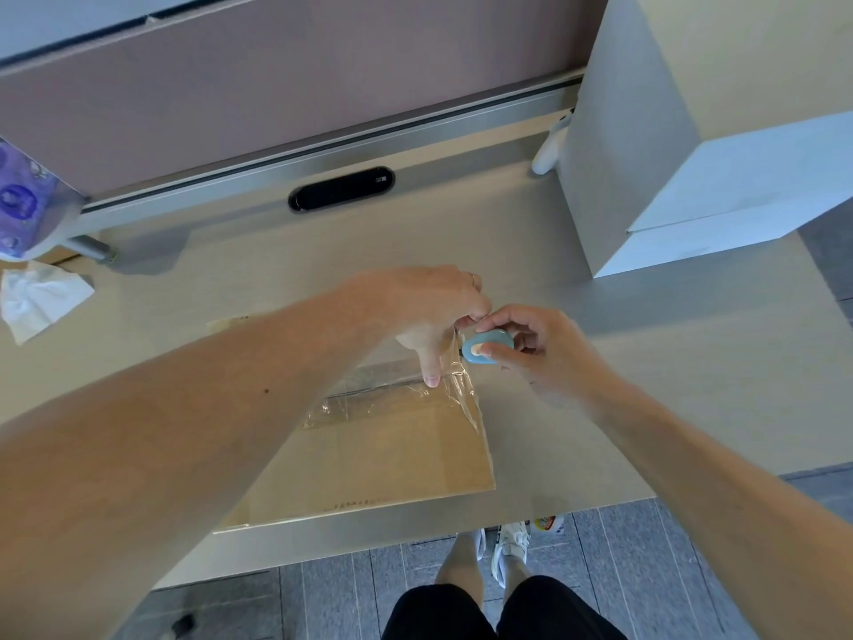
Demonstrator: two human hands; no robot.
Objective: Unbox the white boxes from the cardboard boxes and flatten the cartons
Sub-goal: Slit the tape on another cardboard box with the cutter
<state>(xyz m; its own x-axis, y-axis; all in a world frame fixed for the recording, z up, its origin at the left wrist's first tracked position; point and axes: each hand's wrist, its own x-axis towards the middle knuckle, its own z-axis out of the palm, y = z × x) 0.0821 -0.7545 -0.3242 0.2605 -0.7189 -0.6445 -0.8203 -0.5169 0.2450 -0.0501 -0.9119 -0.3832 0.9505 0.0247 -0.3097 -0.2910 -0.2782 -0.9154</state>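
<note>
Desk [277, 279]: pale work surface that carries everything below.
White box [692, 131]: tall, stands at the desk's far right, well apart from the hands.
Carton [392, 459]: brown cardboard, lies at the desk's near edge, centre seam facing up and not yet opened.
Left hand [429, 311]: on the carton's far right corner. Fingers curled, apparently pinching the lifted tape end; thumb stretched down onto the seam.
Right hand [544, 348]: just beside the left, thumb and fingers closed round the cutter.
Tape [457, 385]: clear strip along the seam, wrinkled and peeling up at the right edge.
Cutter [484, 346]: small blue oval, tip touching the raised tape.
Step (judged): slitting the seam tape.
Method note: keep the tape taut with the left hand, clear the thumb off the cutting line, run the blade shallow along the seam so that the contents are not scored.
</note>
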